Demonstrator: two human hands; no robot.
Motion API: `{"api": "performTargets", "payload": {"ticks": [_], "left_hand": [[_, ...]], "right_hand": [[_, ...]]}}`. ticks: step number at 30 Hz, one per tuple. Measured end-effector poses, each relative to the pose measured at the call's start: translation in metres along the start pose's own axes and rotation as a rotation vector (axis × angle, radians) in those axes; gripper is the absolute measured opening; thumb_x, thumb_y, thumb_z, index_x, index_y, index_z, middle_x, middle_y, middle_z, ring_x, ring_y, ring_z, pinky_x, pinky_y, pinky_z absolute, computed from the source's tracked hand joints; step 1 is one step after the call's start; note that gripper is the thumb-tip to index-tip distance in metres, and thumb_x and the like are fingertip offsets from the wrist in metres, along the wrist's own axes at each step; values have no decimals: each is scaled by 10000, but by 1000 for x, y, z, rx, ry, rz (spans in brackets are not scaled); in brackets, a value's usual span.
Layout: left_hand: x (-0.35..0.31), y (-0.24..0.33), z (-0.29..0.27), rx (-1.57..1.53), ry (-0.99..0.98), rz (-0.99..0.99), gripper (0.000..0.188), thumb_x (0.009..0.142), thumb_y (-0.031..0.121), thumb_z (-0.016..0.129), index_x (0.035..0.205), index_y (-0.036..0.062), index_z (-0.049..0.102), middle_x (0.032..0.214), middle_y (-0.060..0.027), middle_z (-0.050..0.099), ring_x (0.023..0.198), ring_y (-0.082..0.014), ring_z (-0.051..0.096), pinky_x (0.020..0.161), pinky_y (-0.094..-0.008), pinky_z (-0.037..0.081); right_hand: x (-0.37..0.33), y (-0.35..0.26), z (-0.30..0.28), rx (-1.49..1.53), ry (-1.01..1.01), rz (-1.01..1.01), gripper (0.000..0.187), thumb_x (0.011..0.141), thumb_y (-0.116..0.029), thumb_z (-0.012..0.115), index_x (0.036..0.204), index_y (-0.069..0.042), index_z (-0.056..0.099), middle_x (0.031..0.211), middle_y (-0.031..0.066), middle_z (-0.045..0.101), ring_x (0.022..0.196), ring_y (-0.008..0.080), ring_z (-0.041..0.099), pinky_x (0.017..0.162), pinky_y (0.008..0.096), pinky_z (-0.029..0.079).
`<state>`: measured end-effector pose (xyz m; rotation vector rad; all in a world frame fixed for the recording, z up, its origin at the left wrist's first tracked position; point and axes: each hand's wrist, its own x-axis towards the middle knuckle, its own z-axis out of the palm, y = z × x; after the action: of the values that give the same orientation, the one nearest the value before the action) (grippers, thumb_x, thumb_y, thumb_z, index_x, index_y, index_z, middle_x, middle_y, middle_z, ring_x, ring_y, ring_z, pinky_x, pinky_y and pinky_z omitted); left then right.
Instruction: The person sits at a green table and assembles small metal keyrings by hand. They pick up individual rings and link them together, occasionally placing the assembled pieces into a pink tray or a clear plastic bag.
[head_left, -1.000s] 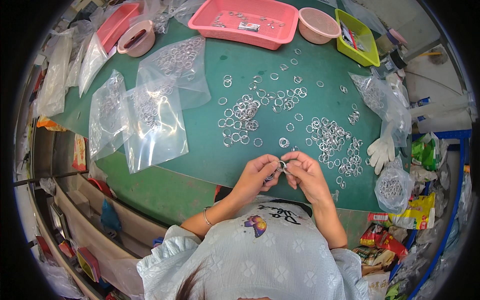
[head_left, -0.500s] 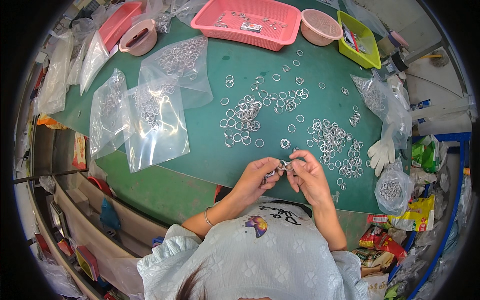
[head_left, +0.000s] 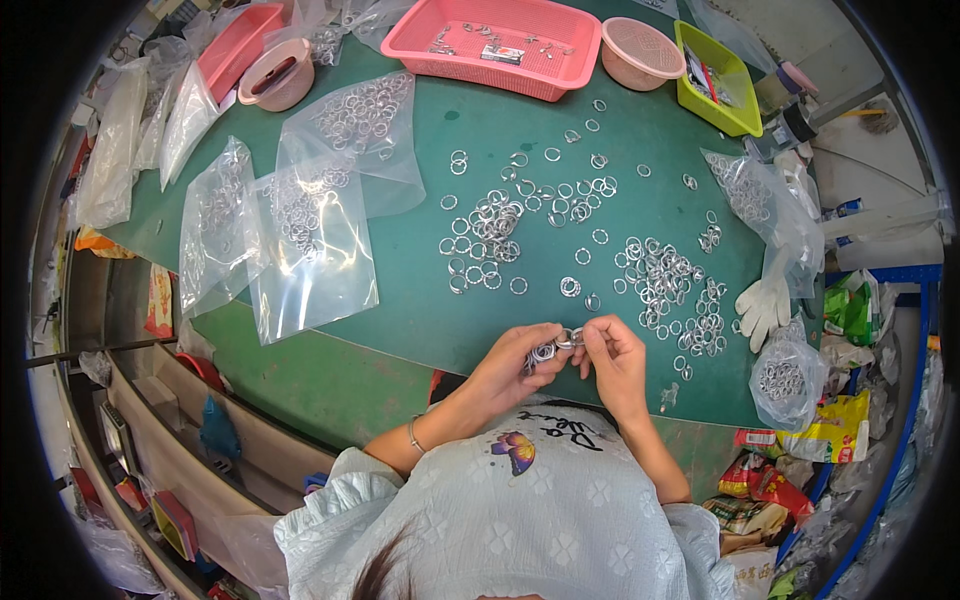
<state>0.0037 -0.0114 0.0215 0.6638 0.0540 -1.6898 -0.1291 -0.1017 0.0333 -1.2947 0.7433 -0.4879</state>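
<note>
The green table [head_left: 420,300] is spread with clear bags [head_left: 310,240] and loose metal rings [head_left: 660,280], kept within reach. At its near edge, a ring bunch [head_left: 545,352] is gripped by the left hand [head_left: 515,368], while one ring [head_left: 573,338] is pinched by right hand [head_left: 615,360] fingers.

I see a dark green surface [head_left: 420,300] strewn with silver metal rings [head_left: 485,225]. Clear plastic bags [head_left: 310,240] show more silver rings through their film. A pink basket [head_left: 500,45] sits at the far edge, beside a pale pink round strainer [head_left: 640,50] and a lime-green tray [head_left: 715,80]. A second pink tray [head_left: 235,50] lies far left, with a beige-pink bowl [head_left: 280,75] next to it. A white glove [head_left: 765,300] rests on the right. My shirt [head_left: 520,510] is pale blue-grey with faint white clover shapes, a purple-and-orange butterfly [head_left: 510,448] and dark script. A thin silver bracelet [head_left: 412,437] circles my left wrist. Yellow, green and red packets [head_left: 800,450] crowd the lower right.
</note>
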Motion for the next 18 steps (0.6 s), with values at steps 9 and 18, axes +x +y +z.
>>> {"api": "performTargets", "payload": {"ticks": [9, 18], "left_hand": [[-6, -1, 11, 112, 75, 87, 173, 881, 97, 554, 1027, 6, 567, 774, -30, 549, 521, -29, 364, 408, -158, 252], [-10, -7, 11, 745, 157, 403, 230, 848, 128, 617, 1016, -27, 634, 759, 16, 584, 626, -23, 452, 498, -176, 341]], "right_hand": [[0, -5, 1, 78, 22, 15, 118, 926, -115, 504, 935, -1, 532, 692, 28, 580, 556, 56, 519, 437, 174, 391], [1, -7, 1, 37, 30, 50, 93, 910, -89, 525, 923, 2, 541, 672, 26, 588, 517, 48, 513, 418, 168, 375]]}}
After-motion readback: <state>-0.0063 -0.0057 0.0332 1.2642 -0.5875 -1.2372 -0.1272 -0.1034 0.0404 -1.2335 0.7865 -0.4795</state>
